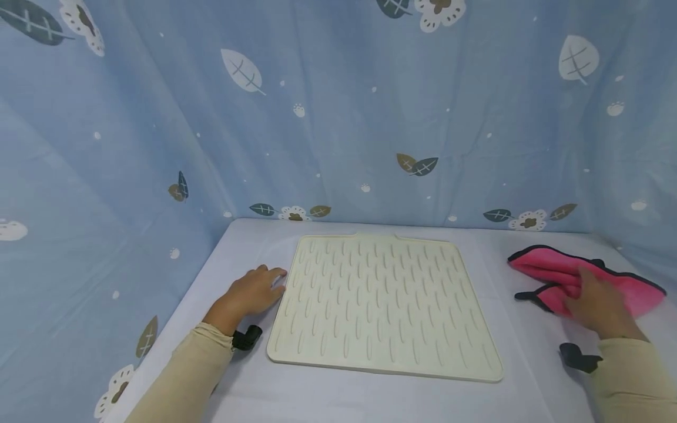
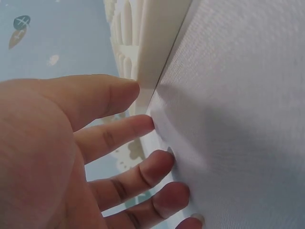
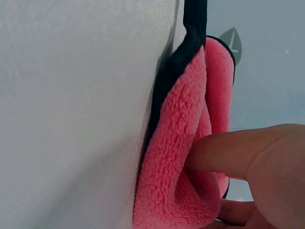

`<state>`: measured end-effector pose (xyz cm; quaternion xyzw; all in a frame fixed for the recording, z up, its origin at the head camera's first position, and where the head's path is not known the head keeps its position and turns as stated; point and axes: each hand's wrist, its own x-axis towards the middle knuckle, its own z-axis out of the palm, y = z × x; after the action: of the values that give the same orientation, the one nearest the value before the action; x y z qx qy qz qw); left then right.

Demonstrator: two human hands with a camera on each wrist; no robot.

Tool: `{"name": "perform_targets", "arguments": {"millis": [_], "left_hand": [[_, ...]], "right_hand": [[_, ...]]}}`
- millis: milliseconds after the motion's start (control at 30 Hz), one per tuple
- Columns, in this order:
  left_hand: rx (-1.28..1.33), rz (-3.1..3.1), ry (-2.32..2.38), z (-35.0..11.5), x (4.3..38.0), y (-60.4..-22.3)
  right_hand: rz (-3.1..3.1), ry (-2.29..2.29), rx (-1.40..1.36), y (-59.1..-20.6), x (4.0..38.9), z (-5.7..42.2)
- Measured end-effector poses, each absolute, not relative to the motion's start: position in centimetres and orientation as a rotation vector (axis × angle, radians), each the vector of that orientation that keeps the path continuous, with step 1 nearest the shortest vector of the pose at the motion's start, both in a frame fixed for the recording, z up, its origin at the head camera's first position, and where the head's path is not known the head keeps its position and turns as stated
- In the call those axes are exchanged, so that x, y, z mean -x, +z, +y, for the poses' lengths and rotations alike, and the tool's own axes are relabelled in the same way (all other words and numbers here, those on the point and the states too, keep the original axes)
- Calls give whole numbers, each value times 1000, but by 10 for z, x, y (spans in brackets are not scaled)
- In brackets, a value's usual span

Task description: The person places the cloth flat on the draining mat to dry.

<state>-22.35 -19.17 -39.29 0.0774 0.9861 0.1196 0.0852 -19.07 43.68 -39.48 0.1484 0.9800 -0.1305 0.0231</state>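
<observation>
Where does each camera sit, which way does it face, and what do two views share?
Head: worn there, facing forward and down at the cream mat and pink cloth; left hand, right hand and sleeves show.
Left wrist: worn there, facing the cream mat's edge; left hand shows.
Right wrist: worn there, facing the pink cloth; part of the right hand shows, gripping it.
Head and right wrist share the pink cloth and right hand.

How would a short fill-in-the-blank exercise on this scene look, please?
The right hand holds a cloth coloured mainly ____.
The cloth's edging is coloured ____.
In the head view, the left hand is at the ridged mat's ____ side.
The patterned fabric behind the table is mainly ____.
Missing words: pink; black; left; blue.
</observation>
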Motion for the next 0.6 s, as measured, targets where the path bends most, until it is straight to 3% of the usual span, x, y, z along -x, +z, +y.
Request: {"name": "perform_targets", "arguments": {"millis": [200, 600], "left_hand": [[-238, 2940, 359, -191, 225, -392], [-240, 2949, 328, -190, 227, -393]], "right_hand": [[2946, -397, -671, -392, 195, 432], [3038, -333, -545, -392, 193, 435]]}}
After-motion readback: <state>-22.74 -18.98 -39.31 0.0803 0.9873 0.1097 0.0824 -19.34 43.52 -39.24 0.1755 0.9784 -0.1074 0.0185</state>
